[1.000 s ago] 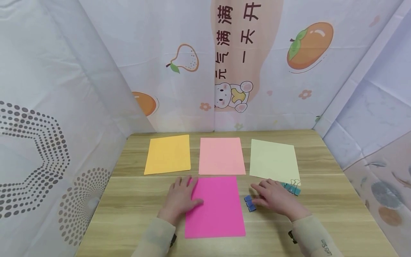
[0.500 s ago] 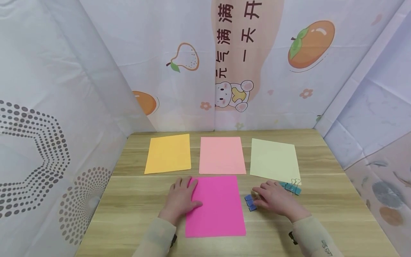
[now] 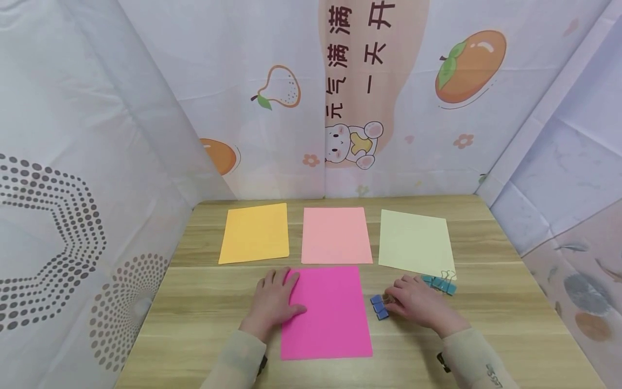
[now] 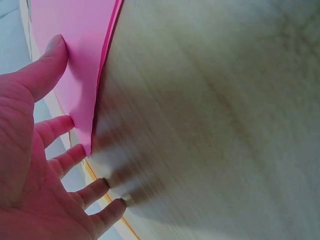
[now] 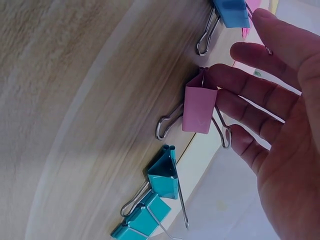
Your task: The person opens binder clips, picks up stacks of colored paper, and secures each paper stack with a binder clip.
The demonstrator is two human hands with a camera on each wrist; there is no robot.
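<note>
A bright pink sheet of paper (image 3: 325, 313) lies on the wooden table, its stacked edges showing in the left wrist view. My left hand (image 3: 272, 301) rests with spread fingers along its left edge, thumb (image 4: 52, 57) over the paper. Right of the sheet is a blue binder clip (image 3: 379, 307). My right hand (image 3: 413, 300) is beside it, thumb (image 5: 267, 22) and index finger on either side of its wire handle, pinching it. The other right fingers curl close to a pink binder clip (image 5: 199, 107), which is hidden under the hand in the head view.
Teal binder clips (image 3: 443, 285) lie right of the right hand, by the corner of a pale green sheet (image 3: 415, 240). Farther back are an orange sheet (image 3: 255, 233) and a light pink sheet (image 3: 336, 235). A printed curtain (image 3: 286, 140) stands behind the table.
My right thumb and fingers have drawn closer together at the blue clip's handle, and the hand has shifted slightly. My left hand and the papers stay in place.
</note>
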